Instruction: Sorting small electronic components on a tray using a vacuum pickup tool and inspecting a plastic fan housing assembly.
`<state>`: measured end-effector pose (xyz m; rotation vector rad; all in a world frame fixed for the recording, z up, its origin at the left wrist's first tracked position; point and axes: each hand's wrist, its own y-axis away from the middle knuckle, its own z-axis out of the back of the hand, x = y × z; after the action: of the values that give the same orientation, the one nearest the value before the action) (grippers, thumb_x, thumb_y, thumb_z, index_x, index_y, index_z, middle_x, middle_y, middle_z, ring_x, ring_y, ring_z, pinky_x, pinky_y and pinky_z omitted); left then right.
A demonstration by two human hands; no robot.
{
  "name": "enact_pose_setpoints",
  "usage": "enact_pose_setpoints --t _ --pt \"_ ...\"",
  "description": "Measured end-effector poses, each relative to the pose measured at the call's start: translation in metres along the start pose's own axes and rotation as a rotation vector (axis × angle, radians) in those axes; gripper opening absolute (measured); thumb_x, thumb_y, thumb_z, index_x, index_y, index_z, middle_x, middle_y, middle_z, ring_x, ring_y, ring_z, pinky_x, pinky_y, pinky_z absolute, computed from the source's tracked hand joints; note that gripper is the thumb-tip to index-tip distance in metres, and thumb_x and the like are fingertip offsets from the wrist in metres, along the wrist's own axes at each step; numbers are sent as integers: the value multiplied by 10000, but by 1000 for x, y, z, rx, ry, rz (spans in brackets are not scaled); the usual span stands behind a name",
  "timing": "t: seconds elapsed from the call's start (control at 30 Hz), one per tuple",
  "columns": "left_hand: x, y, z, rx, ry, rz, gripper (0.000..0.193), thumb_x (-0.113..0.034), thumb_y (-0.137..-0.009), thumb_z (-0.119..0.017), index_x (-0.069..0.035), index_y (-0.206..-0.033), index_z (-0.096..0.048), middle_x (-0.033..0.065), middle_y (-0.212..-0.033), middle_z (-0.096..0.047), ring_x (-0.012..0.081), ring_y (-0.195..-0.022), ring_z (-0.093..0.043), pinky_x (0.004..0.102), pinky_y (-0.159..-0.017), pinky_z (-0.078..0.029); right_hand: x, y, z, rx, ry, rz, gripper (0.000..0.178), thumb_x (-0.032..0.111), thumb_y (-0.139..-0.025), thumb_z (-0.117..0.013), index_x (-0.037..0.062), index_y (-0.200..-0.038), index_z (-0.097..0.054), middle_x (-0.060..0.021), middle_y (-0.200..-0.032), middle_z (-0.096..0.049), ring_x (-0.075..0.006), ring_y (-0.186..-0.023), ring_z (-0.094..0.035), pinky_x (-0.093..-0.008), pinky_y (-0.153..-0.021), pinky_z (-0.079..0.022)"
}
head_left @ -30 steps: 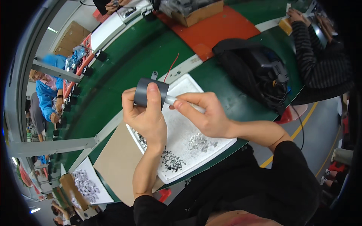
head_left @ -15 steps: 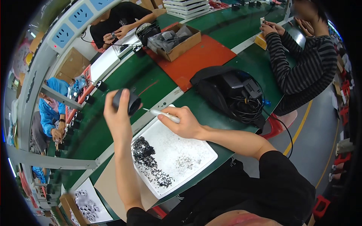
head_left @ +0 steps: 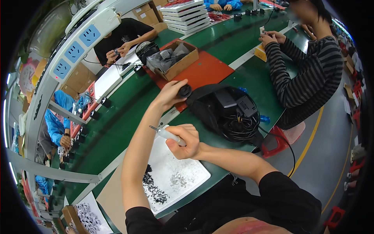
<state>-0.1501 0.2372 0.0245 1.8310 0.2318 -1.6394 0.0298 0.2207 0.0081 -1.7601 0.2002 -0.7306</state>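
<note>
My left hand (head_left: 169, 95) reaches forward over the workbench, fingers closed round a dark, short cylindrical part (head_left: 184, 91) beside the black bag. Closer to me, my right hand (head_left: 187, 141) is wrapped round a white pen-shaped tool (head_left: 170, 136), its thin metal tip pointing up and left toward my left forearm. Below both hands lies a white tray (head_left: 196, 181). Tiny black pieces (head_left: 156, 192) are heaped and scattered on its left part, and small pale pieces (head_left: 180, 179) are spread across its middle. My left forearm hides part of the tray's left side.
An open black bag (head_left: 202, 101) with coiled cables and dark devices lies right of my left hand. Beyond it, a cardboard box (head_left: 183, 67) of bagged parts stands on an orange-red mat (head_left: 216, 70). A power strip (head_left: 74, 52) hangs upper left. Co-workers sit around the green bench.
My left hand has carried the cylindrical part right and forward, away from the tool's tip, to beside the bag. My right hand has come slightly nearer to me, still gripping the pen-shaped tool.
</note>
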Motion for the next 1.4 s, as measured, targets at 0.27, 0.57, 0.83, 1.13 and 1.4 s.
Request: enact_pose_setpoints --t 0.27,0.57,0.83,1.13,1.4 --pt "-55 -51 -60 56 414 -235 568 -411 -953 -643 -15 -1323 -474 172 -1279 -550 294 -1181 -562 409 -1046 -450 -8 -7 9 -45 5 0 226 150 -926 -629 -76 -935 -622 -47 -617 -592 -137 -459 -537 -271 -463 -449" --pt "-11 -45 15 -353 46 -374 431 -342 -961 -631 17 -1196 -587 146 -1038 -652 261 -912 -686 362 -798 -561 -10 -9 10 16 23 32 242 164 -927 -637 -77 -939 -618 -61 -626 -608 -145 -446 -538 -270 -457 -448" --pt "54 2 183 -840 -1429 -491 370 -238 -873 -668 -57 -1189 -605 177 -1163 -619 388 -1083 -589 469 -897 -509 -14 -1 15 182 31 103 227 159 -918 -638 -65 -949 -616 -96 -673 -652 -172 -449 -565 -279 -447 -450" --pt "130 34 333 -1338 -1544 -324 782 -480 -797 -749 -60 -1385 -452 215 -1308 -534 401 -1186 -542 450 -984 -489 -18 -1 19 304 173 40 287 225 -926 -625 -61 -926 -628 -96 -660 -641 -215 -469 -589 -308 -494 -474" --pt "117 7 347 -1351 -1377 -558 623 -422 -819 -746 -86 -1303 -542 185 -1296 -555 404 -1160 -559 451 -936 -510 -23 0 16 271 256 -31 427 348 -963 -585 -71 -885 -621 -107 -656 -638 -240 -514 -601 -315 -538 -482"
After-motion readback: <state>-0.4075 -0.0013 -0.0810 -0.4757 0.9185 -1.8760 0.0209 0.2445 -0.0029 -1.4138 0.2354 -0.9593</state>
